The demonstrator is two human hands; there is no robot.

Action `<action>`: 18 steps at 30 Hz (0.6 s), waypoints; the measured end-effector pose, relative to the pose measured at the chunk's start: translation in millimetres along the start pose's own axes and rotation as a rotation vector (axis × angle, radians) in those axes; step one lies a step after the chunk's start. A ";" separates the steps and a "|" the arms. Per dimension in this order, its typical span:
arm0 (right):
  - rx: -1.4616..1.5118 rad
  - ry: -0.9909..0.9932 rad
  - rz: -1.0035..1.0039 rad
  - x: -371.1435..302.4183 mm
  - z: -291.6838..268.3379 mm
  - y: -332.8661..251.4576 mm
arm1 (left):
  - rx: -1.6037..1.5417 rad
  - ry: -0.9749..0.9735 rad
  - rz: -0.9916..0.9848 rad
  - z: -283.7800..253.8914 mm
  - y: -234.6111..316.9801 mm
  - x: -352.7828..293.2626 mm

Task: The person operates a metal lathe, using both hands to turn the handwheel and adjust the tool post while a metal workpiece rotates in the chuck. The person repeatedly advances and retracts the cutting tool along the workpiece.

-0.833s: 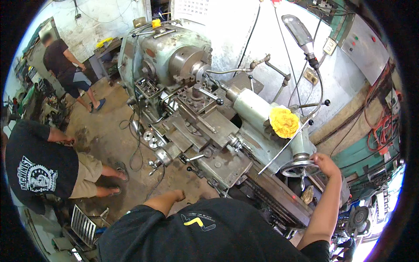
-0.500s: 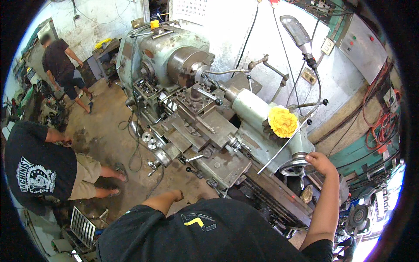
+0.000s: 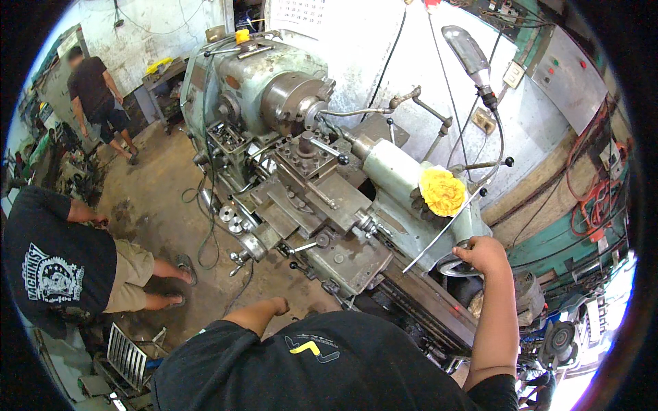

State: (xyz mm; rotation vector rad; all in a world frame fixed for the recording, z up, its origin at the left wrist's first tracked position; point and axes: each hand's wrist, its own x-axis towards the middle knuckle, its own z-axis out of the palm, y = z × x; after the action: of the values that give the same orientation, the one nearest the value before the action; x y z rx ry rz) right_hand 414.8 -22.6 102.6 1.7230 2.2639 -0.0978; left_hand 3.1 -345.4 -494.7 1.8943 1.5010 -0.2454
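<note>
On a grey-green metal lathe (image 3: 384, 236), my right hand (image 3: 482, 254) is closed round the rim of the tailstock handwheel (image 3: 456, 268). The tailstock (image 3: 394, 164) holds a drill bit (image 3: 332, 127) that points at the round chuck (image 3: 291, 99) and reaches the workpiece (image 3: 316, 115) in it. A yellow cloth-like rosette (image 3: 443, 192) sits on the tailstock, beside a thin pale rod (image 3: 442, 233). My left hand (image 3: 279, 306) hangs low in front of the carriage (image 3: 336, 259), apart from its levers; its fingers are too foreshortened to read.
A person in a black shirt (image 3: 58, 257) stands at the left, and another person (image 3: 99, 96) is farther back. A lamp (image 3: 466, 55) hangs over the tailstock. An electrical panel (image 3: 569, 79) and red cables (image 3: 596, 205) are at the right. A metal grille (image 3: 125, 356) stands at lower left.
My right hand has moved left over the handwheel rim, and the wheel's crank handle has gone from sight. The far person has shifted a step. My left hand stays put.
</note>
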 end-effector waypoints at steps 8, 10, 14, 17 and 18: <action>-0.055 0.064 -0.018 -2.3 4.9 -3.6 | -0.145 -0.236 -0.323 -15.9 14.9 -12.0; -0.070 0.122 -0.056 -4.2 7.8 -3.5 | -0.161 -0.235 -0.296 -14.6 15.3 -12.5; -0.036 0.107 -0.109 -6.7 9.7 -0.3 | -0.054 -0.229 -0.159 -12.0 13.6 -12.3; 0.001 0.064 -0.102 -6.4 8.1 1.5 | -0.365 -0.129 -0.389 -19.0 21.6 -15.8; 0.001 0.055 -0.099 -5.8 7.4 1.4 | -0.327 -0.130 -0.369 -24.0 25.3 -16.3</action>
State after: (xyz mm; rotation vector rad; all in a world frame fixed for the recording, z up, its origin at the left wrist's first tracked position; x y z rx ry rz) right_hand 418.9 -29.3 97.3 1.6325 2.3890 -0.0729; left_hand 14.7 -345.4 -458.0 1.3179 1.6786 -0.2656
